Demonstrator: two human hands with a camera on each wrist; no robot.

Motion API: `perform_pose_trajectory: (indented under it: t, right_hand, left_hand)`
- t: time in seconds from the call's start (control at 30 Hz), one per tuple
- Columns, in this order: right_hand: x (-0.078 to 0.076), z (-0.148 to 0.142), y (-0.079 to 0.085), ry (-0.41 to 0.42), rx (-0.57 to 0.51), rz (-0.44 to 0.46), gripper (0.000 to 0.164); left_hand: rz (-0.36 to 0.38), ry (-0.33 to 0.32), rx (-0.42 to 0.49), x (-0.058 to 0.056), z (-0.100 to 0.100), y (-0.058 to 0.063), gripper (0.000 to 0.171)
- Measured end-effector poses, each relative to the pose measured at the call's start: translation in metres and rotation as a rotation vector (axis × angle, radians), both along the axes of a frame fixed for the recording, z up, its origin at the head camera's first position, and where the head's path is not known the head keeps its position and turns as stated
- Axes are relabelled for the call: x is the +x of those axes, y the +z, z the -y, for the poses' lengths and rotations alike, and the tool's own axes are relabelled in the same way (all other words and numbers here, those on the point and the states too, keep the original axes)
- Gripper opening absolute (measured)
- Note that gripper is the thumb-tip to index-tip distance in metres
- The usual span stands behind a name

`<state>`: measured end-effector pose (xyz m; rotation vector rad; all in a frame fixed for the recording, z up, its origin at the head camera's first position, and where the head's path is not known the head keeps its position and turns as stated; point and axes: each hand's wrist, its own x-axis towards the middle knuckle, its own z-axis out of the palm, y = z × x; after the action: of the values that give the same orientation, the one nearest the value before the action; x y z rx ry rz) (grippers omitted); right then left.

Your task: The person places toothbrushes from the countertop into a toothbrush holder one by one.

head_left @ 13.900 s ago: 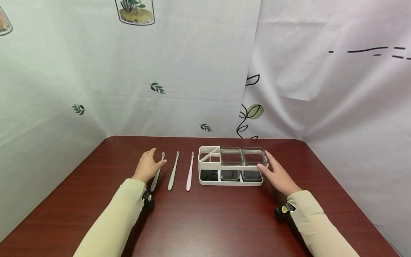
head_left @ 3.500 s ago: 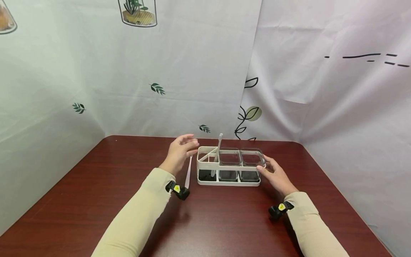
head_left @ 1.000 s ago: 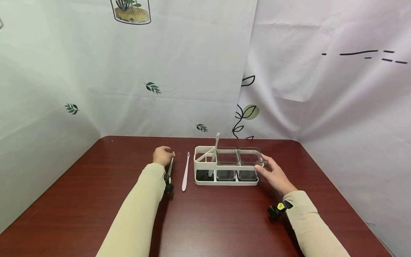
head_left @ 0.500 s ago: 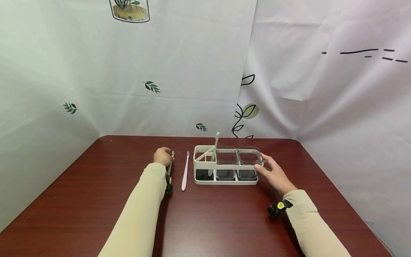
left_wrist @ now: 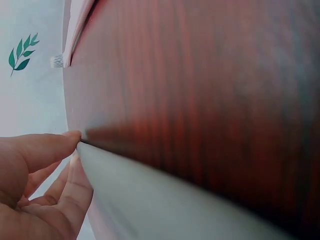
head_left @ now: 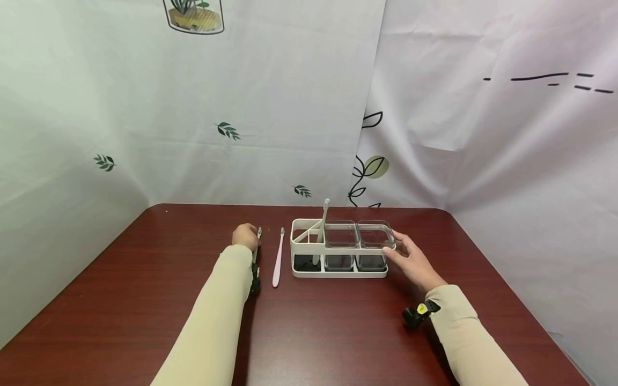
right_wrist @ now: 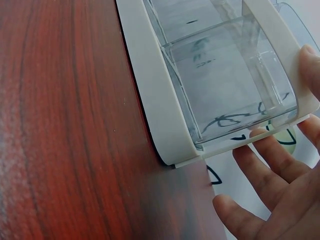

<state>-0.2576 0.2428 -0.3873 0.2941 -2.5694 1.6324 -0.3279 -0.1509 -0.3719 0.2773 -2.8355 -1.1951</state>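
My left hand [head_left: 245,236] is over a pale green toothbrush [head_left: 256,252] lying on the table; in the left wrist view thumb and fingertips pinch its narrow neck, the handle [left_wrist: 150,195] running toward the camera. To its right lies a pink toothbrush [head_left: 278,262], untouched. A cream toothbrush holder [head_left: 309,249] with two clear cups [head_left: 340,236] stands farther right. One whitish-grey toothbrush [head_left: 323,217] leans upright in its divided left section. My right hand [head_left: 412,262] grips the holder's right end, thumb on the upper rim and fingers at the end wall [right_wrist: 295,120].
The dark red-brown wooden table [head_left: 318,332] has its back edge just behind the holder. A white curtain [head_left: 270,96] with printed leaves hangs behind and at both sides.
The leftmost toothbrush has gone from the table into the holder. My left hand has gone back left to the pale green toothbrush and pinches it. My right hand stays on the holder.
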Motion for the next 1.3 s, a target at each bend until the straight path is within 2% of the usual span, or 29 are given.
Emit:
perform_pose_trajectory:
  t: [0.1, 0.27, 0.57, 0.87, 1.03, 1.3]
  right_hand:
    - [0.000, 0.001, -0.001, 0.003, -0.007, 0.001, 0.063]
    - [0.000, 0.002, -0.001, 0.005, -0.015, -0.004, 0.063]
    - [0.000, 0.003, 0.000, -0.006, -0.014, -0.017, 0.062]
    - [0.001, 0.002, -0.001, -0.008, 0.000, -0.010, 0.063]
    - [0.001, 0.003, 0.000, -0.012, -0.004, -0.015, 0.062]
    - [0.004, 0.003, 0.004, 0.003, -0.010, -0.020, 0.063]
  left_hand:
    - [0.000, -0.007, -0.003, 0.001, 0.001, 0.001, 0.036]
    - [-0.017, -0.003, -0.025, -0.004, 0.002, -0.002, 0.037]
    - [-0.022, -0.003, 0.019, -0.012, 0.001, -0.004, 0.038]
    - [0.035, -0.032, 0.091, -0.012, 0.004, -0.002, 0.040]
    - [0.052, -0.025, 0.133, -0.012, 0.009, -0.001, 0.039]
    - [0.042, -0.013, 0.230, -0.013, 0.011, 0.012, 0.039]
